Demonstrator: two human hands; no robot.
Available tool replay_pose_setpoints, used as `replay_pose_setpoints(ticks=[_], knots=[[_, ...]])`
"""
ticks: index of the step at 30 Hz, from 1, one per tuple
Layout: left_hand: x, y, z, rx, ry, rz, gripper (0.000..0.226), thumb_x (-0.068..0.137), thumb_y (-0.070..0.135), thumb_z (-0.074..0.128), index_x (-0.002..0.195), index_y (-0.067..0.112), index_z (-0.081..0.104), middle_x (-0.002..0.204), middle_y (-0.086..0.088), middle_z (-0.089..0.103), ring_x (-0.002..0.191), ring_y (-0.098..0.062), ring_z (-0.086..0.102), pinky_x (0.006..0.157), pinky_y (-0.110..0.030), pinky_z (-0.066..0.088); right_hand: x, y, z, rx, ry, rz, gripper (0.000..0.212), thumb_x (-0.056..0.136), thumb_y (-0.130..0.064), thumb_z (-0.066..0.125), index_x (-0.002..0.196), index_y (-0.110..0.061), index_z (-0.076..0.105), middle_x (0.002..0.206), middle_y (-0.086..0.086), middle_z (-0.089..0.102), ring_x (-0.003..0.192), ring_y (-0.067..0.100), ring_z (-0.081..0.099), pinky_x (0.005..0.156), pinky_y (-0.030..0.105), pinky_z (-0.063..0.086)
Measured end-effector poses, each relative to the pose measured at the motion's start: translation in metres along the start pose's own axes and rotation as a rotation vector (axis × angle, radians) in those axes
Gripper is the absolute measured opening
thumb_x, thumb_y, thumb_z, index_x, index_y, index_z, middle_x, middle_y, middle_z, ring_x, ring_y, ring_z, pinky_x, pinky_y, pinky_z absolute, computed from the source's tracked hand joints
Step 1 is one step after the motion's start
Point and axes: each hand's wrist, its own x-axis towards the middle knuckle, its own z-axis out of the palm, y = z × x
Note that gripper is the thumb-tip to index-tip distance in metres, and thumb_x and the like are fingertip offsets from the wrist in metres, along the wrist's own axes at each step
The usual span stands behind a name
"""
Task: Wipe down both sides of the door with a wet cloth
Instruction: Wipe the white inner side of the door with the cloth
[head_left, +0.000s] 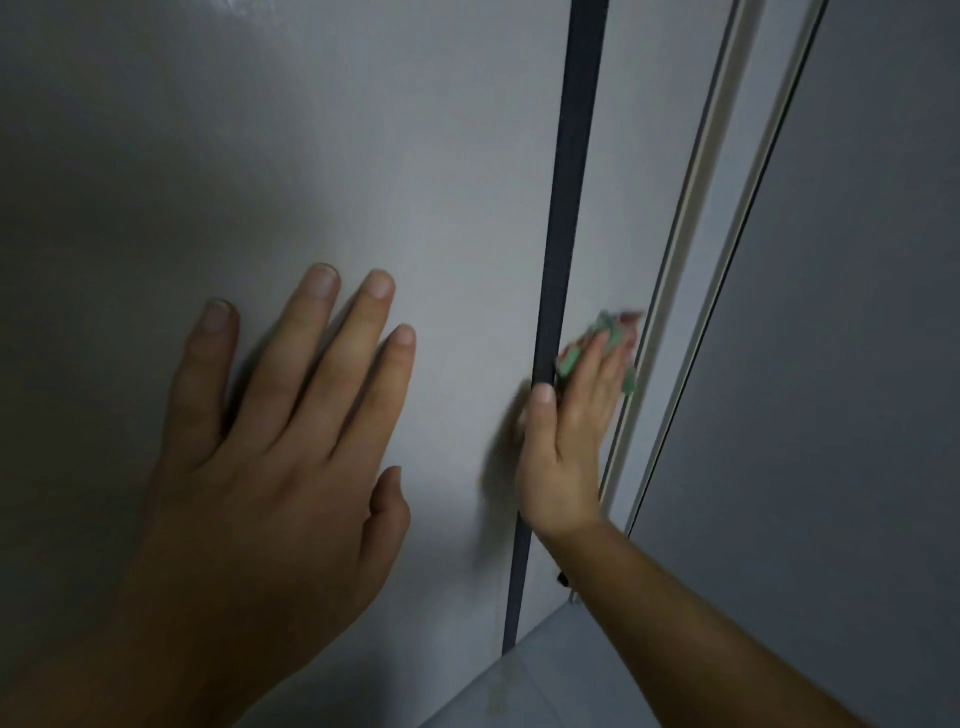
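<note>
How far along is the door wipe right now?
Done: unclear; the door shows only a faint sheen at the top, no sure wet marks. In hand: the right hand presses the cloth flat on the narrow stretch between the dark strip and the frame; the left hand rests flat on the main panel. Left: probably more of this face, plus the other side, which is out of view.
</note>
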Motion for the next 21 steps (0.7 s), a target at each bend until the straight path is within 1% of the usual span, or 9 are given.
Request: replay_pose_setpoints(ticks=[3,6,8,10,12,14,16,19,21], knots=[[-0.002,0.0,-0.003,-0.022,-0.003,0.007,0.077,0.089,0.035,0.047,0.157,0.002,0.037,0.172,-0.016,0.017,0.159,-0.036,0.016,0.126,-0.063,0.007,-0.004,-0.022,0.011,-0.086,0.0,-0.211,0.068,0.108,-0.048,0.018,0.162,-0.012,-0.003,0.17,0.01,-0.012,0.158,0.034,-0.009,0.126,0.055,-0.004],[-0.008,-0.006,-0.012,-0.05,-0.001,0.0,0.076,0.088,0.035,0.047,0.155,0.0,0.039,0.171,-0.016,0.019,0.159,-0.034,0.02,0.126,-0.062,0.011,-0.062,-0.018,0.01,-0.186,-0.187,-0.19,0.07,0.106,-0.055,0.015,0.161,-0.021,-0.012,0.17,0.006,-0.02,0.157,0.035,-0.013,0.123,0.066,0.005],[-0.015,-0.014,-0.018,-0.049,-0.005,-0.014,0.075,0.087,0.034,0.048,0.154,0.0,0.041,0.171,-0.016,0.02,0.158,-0.034,0.021,0.125,-0.062,0.012,-0.077,-0.02,0.005,-0.204,-0.24,-0.158,0.072,0.105,-0.056,0.017,0.161,-0.019,-0.012,0.169,0.006,-0.022,0.157,0.034,-0.015,0.121,0.069,0.009],[-0.024,-0.023,-0.023,-0.045,-0.006,-0.038,0.075,0.085,0.033,0.05,0.152,0.0,0.044,0.171,-0.017,0.02,0.159,-0.034,0.02,0.125,-0.063,0.013,-0.056,-0.046,0.005,-0.152,-0.197,-0.181,0.072,0.106,-0.054,0.017,0.16,-0.011,-0.005,0.168,0.013,-0.018,0.156,0.037,-0.013,0.121,0.069,0.006],[-0.034,-0.031,-0.03,-0.035,0.002,-0.07,0.077,0.082,0.033,0.053,0.152,0.001,0.045,0.17,-0.019,0.02,0.159,-0.036,0.019,0.125,-0.064,0.013,-0.015,-0.088,0.011,-0.11,-0.108,-0.291,0.071,0.106,-0.055,0.013,0.16,-0.011,-0.002,0.168,0.016,-0.011,0.156,0.041,-0.01,0.122,0.068,0.001],[-0.045,-0.038,-0.037,-0.015,0.013,-0.112,0.079,0.08,0.032,0.056,0.152,0.003,0.047,0.17,-0.021,0.021,0.158,-0.038,0.018,0.124,-0.066,0.013,0.023,-0.124,0.019,-0.13,-0.009,-0.415,0.071,0.106,-0.054,0.014,0.16,-0.01,0.005,0.169,0.019,0.0,0.156,0.043,-0.006,0.123,0.065,-0.003],[-0.053,-0.046,-0.044,0.01,0.036,-0.177,0.081,0.077,0.033,0.058,0.152,0.005,0.048,0.169,-0.022,0.021,0.158,-0.04,0.018,0.124,-0.066,0.014,0.031,-0.143,0.024,-0.195,0.021,-0.512,0.071,0.105,-0.054,0.017,0.161,-0.01,0.008,0.169,0.019,0.004,0.156,0.044,-0.004,0.124,0.062,-0.004],[-0.064,-0.06,-0.054,0.051,0.06,-0.26,0.082,0.075,0.033,0.061,0.152,0.007,0.048,0.169,-0.023,0.022,0.157,-0.042,0.019,0.124,-0.065,0.014,-0.022,-0.13,0.024,-0.387,-0.19,-0.683,0.071,0.105,-0.056,0.018,0.163,-0.017,0.003,0.169,0.008,-0.014,0.156,0.041,-0.01,0.124,0.062,0.0],[-0.072,-0.07,-0.06,0.074,0.056,-0.271,0.083,0.075,0.032,0.063,0.152,0.007,0.048,0.169,-0.023,0.023,0.157,-0.041,0.019,0.124,-0.065,0.014,-0.052,-0.117,0.015,-0.461,-0.309,-0.818,0.066,0.105,-0.056,0.02,0.16,-0.019,0.015,0.168,0.005,-0.009,0.155,0.038,-0.007,0.123,0.06,0.007]])
